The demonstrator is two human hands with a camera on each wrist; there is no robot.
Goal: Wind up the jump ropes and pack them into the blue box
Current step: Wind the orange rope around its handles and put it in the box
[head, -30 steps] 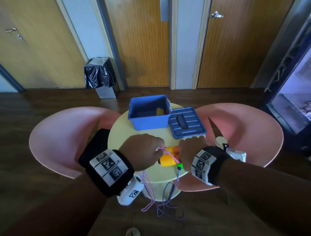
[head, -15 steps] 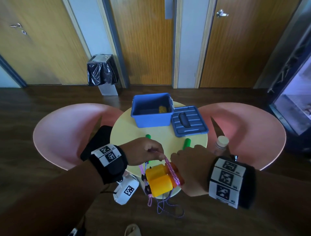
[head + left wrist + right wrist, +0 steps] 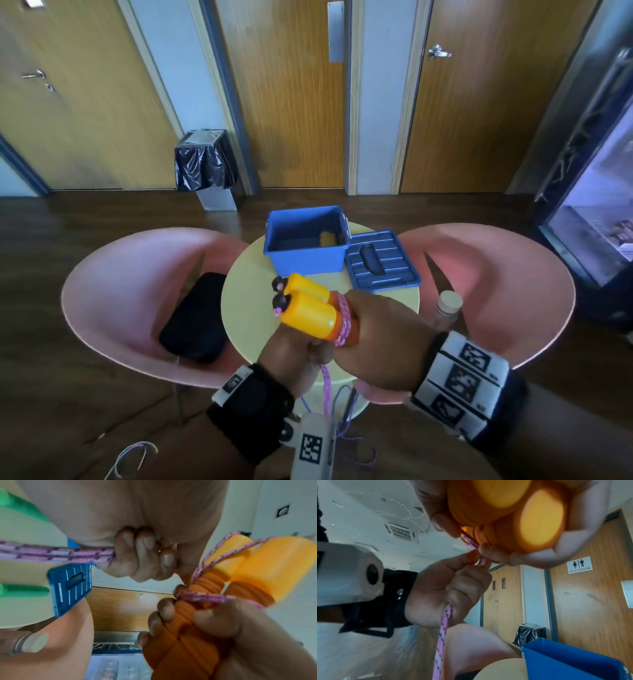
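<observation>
My right hand (image 3: 373,329) grips the two yellow-and-orange jump rope handles (image 3: 308,308) side by side above the round table's near part. Pink cord (image 3: 343,320) lies in turns round the orange grips. Just below them, my left hand (image 3: 298,353) holds the doubled pink rope (image 3: 56,553) in curled fingers (image 3: 137,555); the rest hangs toward the floor (image 3: 327,390). The open blue box (image 3: 305,240) stands at the table's far side with a yellowish thing inside. Two green handles (image 3: 24,589) of another rope lie on the table.
The blue lid (image 3: 380,260) lies right of the box on the yellow table (image 3: 246,308). Pink chairs (image 3: 137,291) flank the table; a black pouch (image 3: 195,318) lies on the left one. A capped bottle (image 3: 448,305) stands by the right one. Purple cord trails on the floor (image 3: 346,428).
The handles rose from the table's near edge to above its middle. My left hand went from above the handles to beneath them, drawing the pink rope around.
</observation>
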